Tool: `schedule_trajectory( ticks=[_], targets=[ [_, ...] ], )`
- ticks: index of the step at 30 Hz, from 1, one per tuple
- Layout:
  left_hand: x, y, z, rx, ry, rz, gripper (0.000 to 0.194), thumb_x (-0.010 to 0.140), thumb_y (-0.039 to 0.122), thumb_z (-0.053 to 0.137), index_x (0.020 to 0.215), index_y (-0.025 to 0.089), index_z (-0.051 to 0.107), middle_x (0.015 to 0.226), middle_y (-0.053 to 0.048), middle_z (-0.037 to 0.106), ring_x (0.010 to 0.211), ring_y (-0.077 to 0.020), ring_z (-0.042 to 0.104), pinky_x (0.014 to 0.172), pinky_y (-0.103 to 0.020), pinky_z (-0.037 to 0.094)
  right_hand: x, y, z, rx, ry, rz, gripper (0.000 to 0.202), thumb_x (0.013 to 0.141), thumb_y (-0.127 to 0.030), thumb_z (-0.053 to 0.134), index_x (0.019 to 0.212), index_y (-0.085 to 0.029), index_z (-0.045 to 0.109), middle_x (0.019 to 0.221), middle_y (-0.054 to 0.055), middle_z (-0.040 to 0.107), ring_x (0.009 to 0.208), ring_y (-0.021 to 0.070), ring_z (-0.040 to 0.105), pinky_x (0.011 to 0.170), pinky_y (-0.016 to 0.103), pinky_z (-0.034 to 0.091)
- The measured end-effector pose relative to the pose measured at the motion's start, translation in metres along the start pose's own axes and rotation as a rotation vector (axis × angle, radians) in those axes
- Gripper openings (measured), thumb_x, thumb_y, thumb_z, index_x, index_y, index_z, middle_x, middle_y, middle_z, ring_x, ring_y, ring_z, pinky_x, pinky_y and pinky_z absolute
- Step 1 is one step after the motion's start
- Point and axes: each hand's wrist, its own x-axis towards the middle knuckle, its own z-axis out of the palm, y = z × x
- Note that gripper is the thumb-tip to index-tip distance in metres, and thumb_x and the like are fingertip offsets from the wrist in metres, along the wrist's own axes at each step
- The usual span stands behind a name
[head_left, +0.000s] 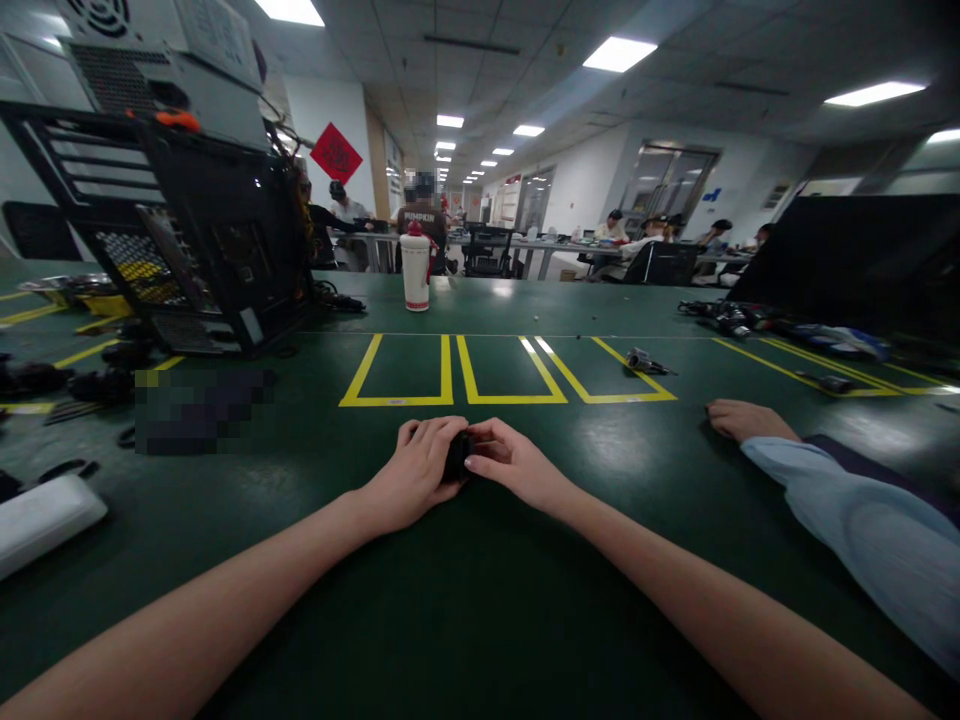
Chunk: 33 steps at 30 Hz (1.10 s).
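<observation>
Both my hands meet over the green table, just below the yellow-taped rectangles. My left hand (417,468) curls round a small black object (457,458), with its fingers over the top and its thumb low on the near side. On the other side, my right hand (517,463) has its thumb and bent fingertips against the object's right side. Most of the black object is covered by my fingers, so I cannot make out its kind.
An open computer case (217,250) stands at the left with a power supply (165,60) on top. A white bottle (416,268) is at the back. A small metal part (646,362) lies in the right taped rectangle. Another person's sleeved arm (832,490) rests at the right.
</observation>
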Motion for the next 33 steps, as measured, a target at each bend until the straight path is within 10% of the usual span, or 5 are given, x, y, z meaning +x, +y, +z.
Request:
schedule_trajectory(
  ticks=[33],
  targets=[
    [-0.0012, -0.0016, 0.0001, 0.025, 0.019, 0.015, 0.064, 0.073, 0.022, 0.058, 0.125, 0.019, 0.019, 0.123, -0.011, 0.040, 0.112, -0.0257, 0.040, 0.094, -0.047, 0.027, 0.0003, 0.0006, 0.0047, -0.035, 0.058, -0.014, 0.023, 0.076, -0.024, 0.055, 0.097, -0.021, 0.046, 0.101, 0.002, 0.052, 0.098, 0.0164, 0.053, 0.087, 0.036, 0.044]
  ],
)
